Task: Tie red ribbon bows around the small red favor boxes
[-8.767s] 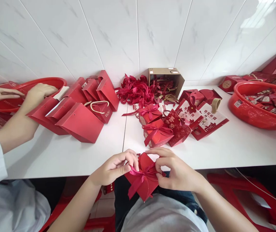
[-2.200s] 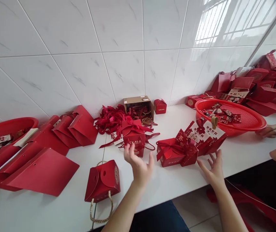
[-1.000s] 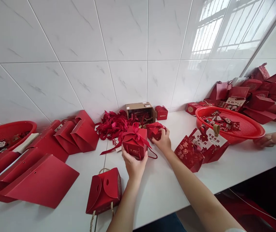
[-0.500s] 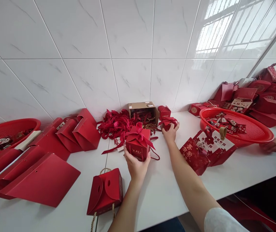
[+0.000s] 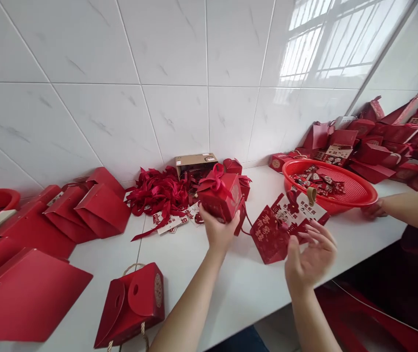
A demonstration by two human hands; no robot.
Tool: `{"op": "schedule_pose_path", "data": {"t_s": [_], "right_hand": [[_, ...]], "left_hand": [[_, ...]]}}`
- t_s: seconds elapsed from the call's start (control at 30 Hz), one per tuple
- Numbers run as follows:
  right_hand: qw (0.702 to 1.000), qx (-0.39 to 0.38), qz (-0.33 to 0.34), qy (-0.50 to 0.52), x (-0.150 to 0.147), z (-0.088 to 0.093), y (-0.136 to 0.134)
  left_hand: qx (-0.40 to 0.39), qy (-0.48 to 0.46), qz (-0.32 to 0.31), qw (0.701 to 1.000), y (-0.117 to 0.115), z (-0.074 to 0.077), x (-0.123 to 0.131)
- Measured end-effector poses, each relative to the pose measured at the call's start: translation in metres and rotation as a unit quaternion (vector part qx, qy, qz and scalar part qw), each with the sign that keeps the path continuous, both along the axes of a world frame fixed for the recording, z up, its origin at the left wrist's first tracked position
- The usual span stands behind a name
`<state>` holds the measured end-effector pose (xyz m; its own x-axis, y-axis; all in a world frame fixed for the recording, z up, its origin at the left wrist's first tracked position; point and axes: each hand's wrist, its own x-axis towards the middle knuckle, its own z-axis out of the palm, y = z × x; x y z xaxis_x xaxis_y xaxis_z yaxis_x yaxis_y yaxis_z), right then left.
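In my left hand (image 5: pixel 220 230) is a small red gift box (image 5: pixel 219 199) with a ribbon bow on top, held up from below and tilted. My right hand (image 5: pixel 311 256) is off the table, fingers spread, with nothing in it. Just beyond that hand stand red printed gift bags (image 5: pixel 271 237) with white-and-red fronts. Behind the held box, partly hidden by it, are other small red boxes (image 5: pixel 232 166). To its left lie a heap of red ribbons (image 5: pixel 159 193) and some printed cards (image 5: pixel 172 224).
A red gift box with rope handles (image 5: pixel 135 298) sits at the front. Open red boxes (image 5: pixel 29 293) line the left. A red basket (image 5: pixel 359 193) of small packets stands right, with another person's hand (image 5: pixel 373 209) at its rim. More red boxes (image 5: pixel 373 146) are piled behind.
My right hand has come away from the small box by the wall and moved right and nearer, opening. My left hand has raised and tilted its gift box. The view has turned rightward.
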<state>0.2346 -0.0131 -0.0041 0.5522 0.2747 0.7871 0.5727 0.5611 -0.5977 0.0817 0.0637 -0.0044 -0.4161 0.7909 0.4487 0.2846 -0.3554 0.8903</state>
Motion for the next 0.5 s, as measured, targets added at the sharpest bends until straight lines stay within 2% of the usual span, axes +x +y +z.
{"op": "schedule_pose_path", "data": {"t_s": [0.1,0.23,0.3,0.4,0.5], "right_hand": [[0.995,-0.046,-0.079,0.031,0.040,-0.013,-0.008],[0.979,-0.144,-0.141,-0.026,0.073,-0.032,-0.004],[0.969,-0.204,-0.120,-0.073,0.081,-0.043,-0.001],[0.954,-0.269,-0.056,-0.121,0.082,-0.058,0.005],[0.960,-0.263,-0.022,-0.094,0.082,-0.068,0.014]], "left_hand": [[-0.036,0.009,0.020,0.999,0.038,-0.017,0.037],[-0.042,0.017,0.029,0.999,0.071,-0.035,0.070],[-0.035,0.015,0.030,0.999,0.076,-0.038,0.078],[-0.018,0.009,0.025,0.999,0.074,-0.032,0.077],[0.007,0.001,0.026,1.000,0.062,-0.018,0.058]]}}
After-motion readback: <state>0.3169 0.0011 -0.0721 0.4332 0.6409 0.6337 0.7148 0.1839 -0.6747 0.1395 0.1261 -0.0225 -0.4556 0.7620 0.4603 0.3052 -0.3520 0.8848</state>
